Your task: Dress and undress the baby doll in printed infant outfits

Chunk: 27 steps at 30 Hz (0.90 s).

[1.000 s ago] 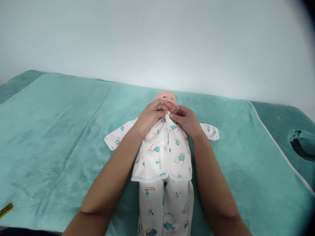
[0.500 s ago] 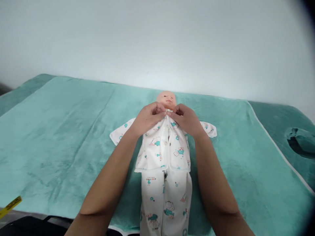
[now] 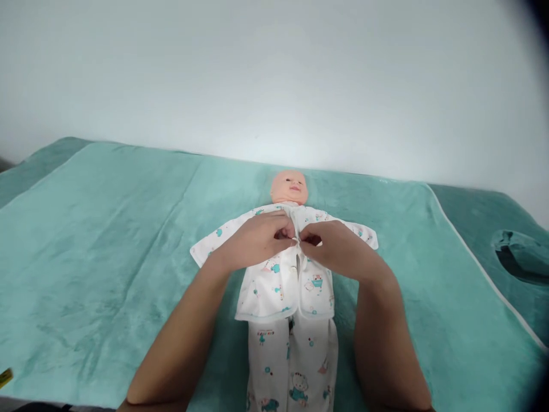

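A baby doll (image 3: 290,187) lies on its back, dressed in a white printed button-up shirt (image 3: 266,290) and matching trousers (image 3: 269,366). My left hand (image 3: 261,237) pinches the shirt's front edge at mid-chest. Facing it, my right hand (image 3: 334,243) pinches the other front edge, and the fingertips of both nearly meet. Whatever button sits between them is hidden by the fingers. Below the hands, a pale button shows on the placket, where the front parts slightly. Both sleeves lie spread out to the sides.
A teal plush blanket (image 3: 128,274) covers the surface under the doll. A clear plastic-looking item with a dark band (image 3: 521,257) lies at the right. Behind stands a white wall (image 3: 257,74). Something yellow (image 3: 6,377) shows at the lower left edge.
Both hands have moved from the collar down to the middle of the shirt front, and the collar is now uncovered. The camera view has tilted slightly up.
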Each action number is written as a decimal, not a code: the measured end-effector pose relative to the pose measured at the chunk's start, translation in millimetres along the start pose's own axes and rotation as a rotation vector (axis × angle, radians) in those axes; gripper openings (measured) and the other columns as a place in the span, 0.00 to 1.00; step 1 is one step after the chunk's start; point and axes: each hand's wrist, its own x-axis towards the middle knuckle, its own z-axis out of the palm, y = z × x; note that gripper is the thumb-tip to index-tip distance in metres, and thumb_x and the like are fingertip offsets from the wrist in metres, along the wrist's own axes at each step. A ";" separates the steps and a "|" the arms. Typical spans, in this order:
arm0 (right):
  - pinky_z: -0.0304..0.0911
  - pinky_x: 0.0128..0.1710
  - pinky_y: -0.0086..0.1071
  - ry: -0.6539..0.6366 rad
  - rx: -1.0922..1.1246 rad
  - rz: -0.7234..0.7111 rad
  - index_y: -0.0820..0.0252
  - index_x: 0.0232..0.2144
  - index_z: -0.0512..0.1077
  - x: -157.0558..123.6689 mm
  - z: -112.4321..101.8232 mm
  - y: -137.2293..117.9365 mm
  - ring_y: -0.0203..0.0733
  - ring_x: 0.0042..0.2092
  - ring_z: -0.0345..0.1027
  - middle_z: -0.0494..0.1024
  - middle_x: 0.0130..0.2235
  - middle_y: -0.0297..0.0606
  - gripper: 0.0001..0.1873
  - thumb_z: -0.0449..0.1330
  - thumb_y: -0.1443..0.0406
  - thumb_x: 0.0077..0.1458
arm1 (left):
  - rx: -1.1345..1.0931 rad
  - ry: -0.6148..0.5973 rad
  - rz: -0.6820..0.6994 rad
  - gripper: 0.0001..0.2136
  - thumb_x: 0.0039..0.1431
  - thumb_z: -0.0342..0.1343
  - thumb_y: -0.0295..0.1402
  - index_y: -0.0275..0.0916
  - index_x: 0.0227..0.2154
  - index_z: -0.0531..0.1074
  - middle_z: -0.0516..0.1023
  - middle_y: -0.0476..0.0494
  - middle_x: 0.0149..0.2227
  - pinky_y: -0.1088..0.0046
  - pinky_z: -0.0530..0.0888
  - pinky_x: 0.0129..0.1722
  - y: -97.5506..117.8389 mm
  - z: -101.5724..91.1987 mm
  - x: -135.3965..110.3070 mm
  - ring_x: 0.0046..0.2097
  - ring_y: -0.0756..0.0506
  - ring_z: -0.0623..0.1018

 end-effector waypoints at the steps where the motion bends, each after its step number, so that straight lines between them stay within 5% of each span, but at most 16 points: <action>1: 0.43 0.25 0.34 -0.005 0.027 -0.001 0.56 0.18 0.61 0.0 -1.2 0.5 0.35 0.25 0.51 0.61 0.21 0.31 0.15 0.60 0.66 0.53 | -0.025 -0.012 -0.004 0.04 0.59 0.55 0.33 0.41 0.29 0.70 0.72 0.49 0.30 0.71 0.62 0.30 0.9 -1.7 -1.0 0.33 0.47 0.70; 5: 0.47 0.22 0.32 -0.013 0.221 0.037 0.57 0.18 0.60 5.5 -1.6 12.8 0.33 0.23 0.53 0.61 0.20 0.30 0.18 0.60 0.63 0.56 | -0.155 -0.051 -0.041 0.07 0.62 0.53 0.37 0.41 0.31 0.70 0.72 0.49 0.30 0.72 0.63 0.28 2.8 -8.8 -3.6 0.30 0.48 0.68; 9: 0.64 0.27 0.30 -0.197 0.686 0.045 0.58 0.25 0.71 19.0 3.3 41.4 0.36 0.27 0.67 0.70 0.25 0.32 0.14 0.63 0.56 0.55 | -0.250 -0.093 -0.091 0.11 0.64 0.51 0.41 0.40 0.30 0.69 0.67 0.51 0.26 0.73 0.61 0.26 1.6 -9.9 -2.8 0.27 0.50 0.65; 13: 0.64 0.24 0.28 -0.157 0.967 0.006 0.60 0.24 0.72 28.4 12.9 63.1 0.32 0.24 0.63 0.69 0.22 0.29 0.17 0.70 0.54 0.48 | -0.221 -0.076 -0.075 0.11 0.64 0.51 0.41 0.40 0.30 0.69 0.68 0.51 0.27 0.74 0.61 0.26 1.3 -4.4 -1.0 0.28 0.50 0.65; 27: 0.66 0.26 0.27 -0.259 0.920 -0.073 0.61 0.32 0.79 30.0 16.5 72.5 0.37 0.28 0.74 0.80 0.27 0.38 0.17 0.66 0.52 0.55 | -0.407 -0.026 -0.170 0.08 0.60 0.54 0.38 0.40 0.29 0.72 0.67 0.50 0.23 0.74 0.60 0.22 4.7 5.0 1.9 0.23 0.51 0.64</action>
